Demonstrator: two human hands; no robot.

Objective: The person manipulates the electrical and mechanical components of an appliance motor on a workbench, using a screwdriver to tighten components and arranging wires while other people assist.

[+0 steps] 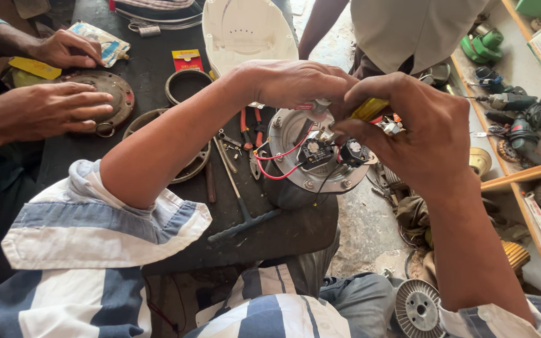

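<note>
A round metal appliance base (295,181) stands at the near edge of the dark work table (158,69), with red wires (277,164) and two small black parts on top. My left hand (295,81) reaches over it and pinches a small white and red part at its far rim. My right hand (414,131) grips a yellow-handled tool (370,107) pointed down at the top of the base. Both hands meet just above the black parts.
Another person's two hands (51,106) rest on a round metal plate (111,94) at the left. Red-handled pliers (250,125), a T-handled wrench (239,200), metal rings and a white plastic cover (245,28) lie on the table. A third person stands behind. Shelves with tools fill the right.
</note>
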